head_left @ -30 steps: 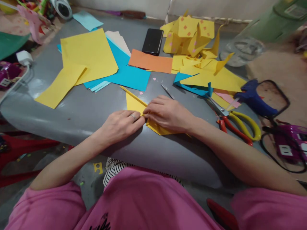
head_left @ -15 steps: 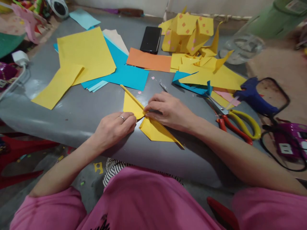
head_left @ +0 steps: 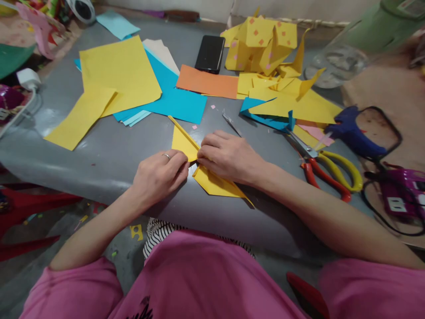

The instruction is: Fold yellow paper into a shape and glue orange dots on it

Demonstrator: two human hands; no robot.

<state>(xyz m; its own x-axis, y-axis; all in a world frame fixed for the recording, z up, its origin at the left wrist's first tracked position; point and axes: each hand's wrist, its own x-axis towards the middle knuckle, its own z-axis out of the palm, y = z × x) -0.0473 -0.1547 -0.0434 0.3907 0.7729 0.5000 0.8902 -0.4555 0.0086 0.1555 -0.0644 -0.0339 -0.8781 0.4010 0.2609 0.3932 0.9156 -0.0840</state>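
Observation:
A folded piece of yellow paper [head_left: 217, 184] lies near the table's front edge, with a narrow raised fold running along its length. My left hand [head_left: 162, 170], with a ring on one finger, pinches the paper's near edge close to its middle. Across the middle of the fold, my right hand [head_left: 229, 155] has its fingers closed and pressed on the paper. The part under the right fingers is hidden. Just beyond the right hand lies a thin craft knife or similar slim tool [head_left: 231, 124].
Yellow sheets [head_left: 119, 75] and blue sheets [head_left: 179, 104] lie at the back left. An orange strip [head_left: 207, 82], a black phone [head_left: 210, 54] and a spotted yellow paper model [head_left: 262, 44] stand farther back. Scissors [head_left: 341, 170] and a blue glue gun [head_left: 358, 133] are on the right.
My right hand's fingers have curled closer together over the fold and cover more of it. My left hand has shifted slightly upward. The paper stays in nearly the same place.

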